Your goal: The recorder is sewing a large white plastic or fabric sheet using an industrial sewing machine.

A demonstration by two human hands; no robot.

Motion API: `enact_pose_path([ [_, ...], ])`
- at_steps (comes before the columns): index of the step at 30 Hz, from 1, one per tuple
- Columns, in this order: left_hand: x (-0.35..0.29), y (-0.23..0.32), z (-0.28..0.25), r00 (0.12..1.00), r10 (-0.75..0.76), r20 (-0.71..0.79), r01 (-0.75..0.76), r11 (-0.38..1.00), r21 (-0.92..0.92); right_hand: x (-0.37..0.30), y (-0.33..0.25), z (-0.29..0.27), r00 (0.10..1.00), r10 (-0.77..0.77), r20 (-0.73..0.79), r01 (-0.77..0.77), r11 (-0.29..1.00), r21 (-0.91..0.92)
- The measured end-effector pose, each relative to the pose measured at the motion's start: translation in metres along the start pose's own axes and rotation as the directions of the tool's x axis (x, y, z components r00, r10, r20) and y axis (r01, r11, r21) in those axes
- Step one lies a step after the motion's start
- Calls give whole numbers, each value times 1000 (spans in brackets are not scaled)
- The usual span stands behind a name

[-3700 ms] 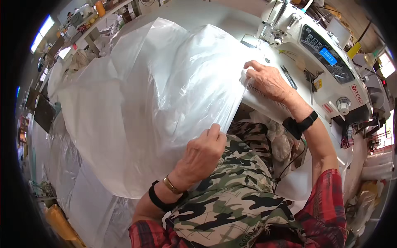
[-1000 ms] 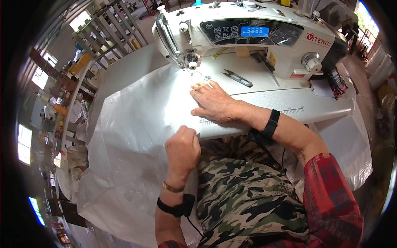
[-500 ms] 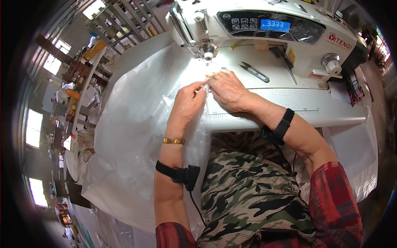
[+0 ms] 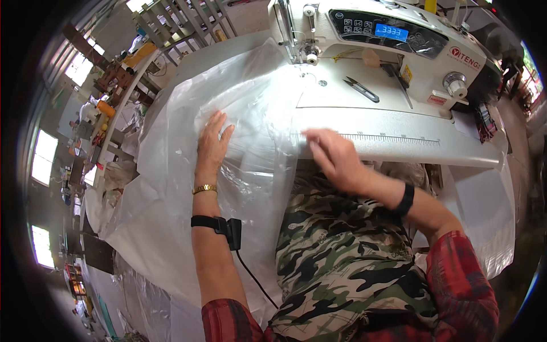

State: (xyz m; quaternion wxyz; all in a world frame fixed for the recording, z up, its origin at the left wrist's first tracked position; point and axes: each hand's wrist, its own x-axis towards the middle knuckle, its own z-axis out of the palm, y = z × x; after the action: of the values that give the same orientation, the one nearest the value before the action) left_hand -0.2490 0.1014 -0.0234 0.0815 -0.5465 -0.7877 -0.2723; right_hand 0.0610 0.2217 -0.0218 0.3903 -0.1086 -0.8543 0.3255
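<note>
A large sheet of clear, wrinkled plastic film (image 4: 250,188) spreads over the left side of the sewing table and hangs toward my lap. My left hand (image 4: 213,142) lies flat on it, fingers out, holding nothing. Over the table's front edge, just right of the film's border, is my right hand (image 4: 337,158). Its fingers are partly bent and smeared by motion, so whether they grip anything is unclear. Ahead stands a white sewing machine (image 4: 393,54), its needle area (image 4: 310,57) lit above the film's far right edge.
Black-handled thread snips (image 4: 362,90) lie on the machine bed, left of a dark tool (image 4: 397,82). A printed ruler scale (image 4: 382,137) runs along the table front. White sheets (image 4: 478,199) hang at the right. Cluttered shelving (image 4: 122,108) stands far left.
My hands, together near the needle before, have separated. The left moved left and spread on the film; the right drew back toward me and rightward. The film near the needle now lies flatter.
</note>
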Motion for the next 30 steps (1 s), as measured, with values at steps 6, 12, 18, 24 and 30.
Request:
enact_pose_path([
  [6,9,7,7,1000,-4,9,4,1000,-7,-77,10,83,861,478,172,-444,541,714],
  [12,0,0,7,999,-33,0,33,999,-22,-47,-90,59,691,-228,686,-459,594,660],
  [18,3,0,8,1000,5,2,-5,1000,6,-57,-60,72,800,62,597,-492,638,592],
  [24,3,1,9,1000,8,-1,-8,999,35,-45,-3,84,714,698,52,-524,483,702],
  [30,5,-3,13,1000,1,1,-1,1000,22,-62,18,105,583,728,359,-671,183,719],
])
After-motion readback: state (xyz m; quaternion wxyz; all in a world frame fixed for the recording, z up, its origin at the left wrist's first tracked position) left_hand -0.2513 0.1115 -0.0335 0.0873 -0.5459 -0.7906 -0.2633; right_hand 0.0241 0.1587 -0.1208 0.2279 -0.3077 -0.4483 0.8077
